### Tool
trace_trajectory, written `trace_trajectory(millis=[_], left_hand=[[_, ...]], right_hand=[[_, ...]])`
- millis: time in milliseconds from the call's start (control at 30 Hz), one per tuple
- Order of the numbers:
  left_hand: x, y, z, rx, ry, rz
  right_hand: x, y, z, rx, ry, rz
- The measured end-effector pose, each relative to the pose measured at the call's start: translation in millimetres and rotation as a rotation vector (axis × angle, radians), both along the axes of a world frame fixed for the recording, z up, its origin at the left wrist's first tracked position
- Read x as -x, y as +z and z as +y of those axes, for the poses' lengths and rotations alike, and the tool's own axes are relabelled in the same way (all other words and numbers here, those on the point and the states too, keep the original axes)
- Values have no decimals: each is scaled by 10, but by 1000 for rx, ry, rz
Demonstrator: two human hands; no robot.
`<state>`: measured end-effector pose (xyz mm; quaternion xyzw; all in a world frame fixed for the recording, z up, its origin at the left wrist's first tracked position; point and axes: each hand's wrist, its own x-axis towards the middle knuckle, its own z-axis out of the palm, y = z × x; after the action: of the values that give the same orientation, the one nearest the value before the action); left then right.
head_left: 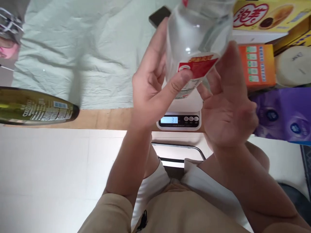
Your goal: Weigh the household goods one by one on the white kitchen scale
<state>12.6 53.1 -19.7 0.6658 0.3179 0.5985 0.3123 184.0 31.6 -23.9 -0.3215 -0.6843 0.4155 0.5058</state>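
A clear jar (198, 35) with a red and white label is raised above a white kitchen scale (199, 108), its top end cut off by the frame's upper edge. My left hand (155, 87) is closed around the jar's left side, thumb pressed on the label. On the other side, my right hand (227, 106) supports the jar with its palm turned up, and some of its fingers are hidden behind it. Below the jar, the scale's lit display (169, 120) seems to read 31. Most of the weighing plate is covered by the jar and hands.
A green bottle (36, 106) is at the left table edge. Behind my left hand lies a dark phone-like object (159, 16) on the pale green cloth (97, 48). To the right are an orange box (259, 64), a yellow box (272, 16), a round pale container (293, 66) and purple packs (282, 113).
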Motion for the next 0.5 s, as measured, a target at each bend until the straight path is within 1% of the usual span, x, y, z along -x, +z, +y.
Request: trace_trajectory(millis=[67, 100, 200, 267, 300, 367, 433, 467, 500], left_hand=[[28, -46, 18, 71, -15, -48], [22, -71, 32, 114, -22, -74], [-17, -130, 71, 210, -46, -129], [-40, -143, 71, 212, -33, -136], [-49, -142, 61, 195, -28, -103], [-69, -132, 31, 179, 15, 16], [-91, -131, 1, 150, 19, 113], [-100, -139, -9, 134, 3, 105], [-107, -154, -13, 116, -18, 57]], right_hand=[[11, -56, 40, 63, 80, 195], [12, -80, 59, 82, 89, 270], [-1, -125, 104, 72, 50, 351], [-23, -142, 121, 58, 12, 350], [-34, -150, 126, 49, 5, 343], [-52, -175, 133, 31, -4, 342], [-61, -210, 139, 1, -18, 349], [-66, -232, 142, -17, -41, 359], [-74, -257, 145, -25, -71, 366]])
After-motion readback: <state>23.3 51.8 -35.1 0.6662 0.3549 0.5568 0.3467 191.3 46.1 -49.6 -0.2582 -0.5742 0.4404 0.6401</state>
